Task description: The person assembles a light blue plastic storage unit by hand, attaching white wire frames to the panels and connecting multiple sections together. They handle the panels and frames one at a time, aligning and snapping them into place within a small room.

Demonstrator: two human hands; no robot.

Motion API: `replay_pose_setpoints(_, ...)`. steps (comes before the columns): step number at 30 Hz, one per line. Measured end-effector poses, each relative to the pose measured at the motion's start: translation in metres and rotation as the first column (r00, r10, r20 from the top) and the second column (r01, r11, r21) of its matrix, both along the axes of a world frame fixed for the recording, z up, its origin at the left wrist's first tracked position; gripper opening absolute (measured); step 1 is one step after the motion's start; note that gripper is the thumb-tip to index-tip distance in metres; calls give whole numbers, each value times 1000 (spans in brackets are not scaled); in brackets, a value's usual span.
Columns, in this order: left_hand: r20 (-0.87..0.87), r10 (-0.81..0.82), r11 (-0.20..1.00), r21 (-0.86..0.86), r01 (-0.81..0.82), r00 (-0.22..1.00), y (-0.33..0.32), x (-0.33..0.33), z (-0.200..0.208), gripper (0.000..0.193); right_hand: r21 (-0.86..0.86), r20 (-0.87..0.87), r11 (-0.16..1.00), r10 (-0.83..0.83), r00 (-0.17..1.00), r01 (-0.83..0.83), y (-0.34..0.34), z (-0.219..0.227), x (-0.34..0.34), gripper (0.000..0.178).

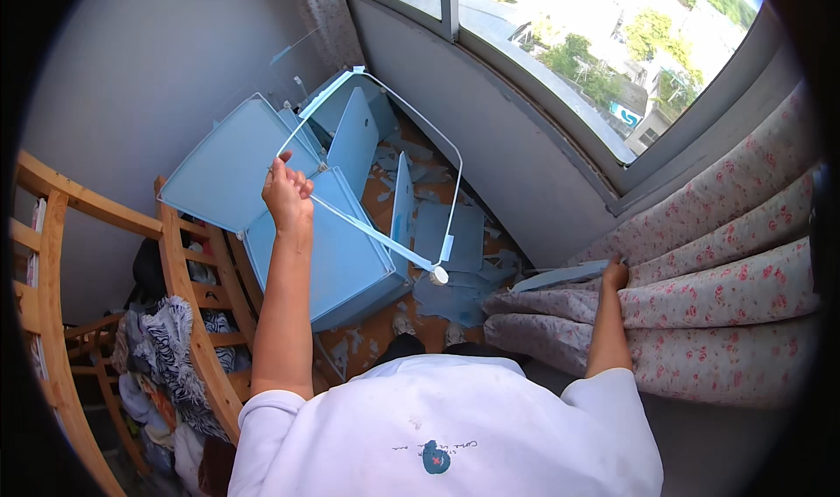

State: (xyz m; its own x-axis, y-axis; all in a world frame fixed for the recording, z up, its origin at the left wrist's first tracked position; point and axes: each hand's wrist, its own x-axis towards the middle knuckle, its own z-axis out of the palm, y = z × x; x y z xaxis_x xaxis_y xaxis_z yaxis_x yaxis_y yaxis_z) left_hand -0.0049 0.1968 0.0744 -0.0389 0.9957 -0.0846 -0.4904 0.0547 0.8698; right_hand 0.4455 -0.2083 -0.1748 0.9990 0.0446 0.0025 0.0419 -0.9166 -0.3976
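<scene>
My left hand (287,192) is closed around one side of a thin, white, roughly rectangular tube frame (350,220), raised in front of me. Strips of pale blue plastic cling to parts of the frame, and a round white knob (439,276) sits at its near corner. Out to the right, beside the curtain, my right hand (616,274) grips the end of a long, flat, pale blue plastic piece (560,276). Below and behind the frame stand large pale blue panels and a box-like blue cabinet part (350,278), partly covered by my left forearm.
Broken blue plastic pieces (451,300) litter the brown floor near my shoes. On the left is a wooden bed frame (179,278) with piled clothes (166,348). A window (604,68) runs along the right wall. Floral curtains (700,304) hang at the right.
</scene>
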Motion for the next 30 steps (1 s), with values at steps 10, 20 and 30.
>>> replay_pose_setpoints(10, 19, -288, 958, 6, 288, 957, -43, 30, -16, 25, 266, -118, 700, 706, 699, -662, 130, 59, -139, 41)
replay_pose_setpoints(20, -46, -545, 836, 52, 547, 837, -90, 55, -4, 29, 995, -70, 75, 995, 78, -68, 247, 202, -299, 30)
replay_pose_setpoints(30, -444, -583, 739, 59, 671, 681, -87, 41, 3, 28, 966, -224, 230, 973, -65, 117, 250, 191, -294, 30)
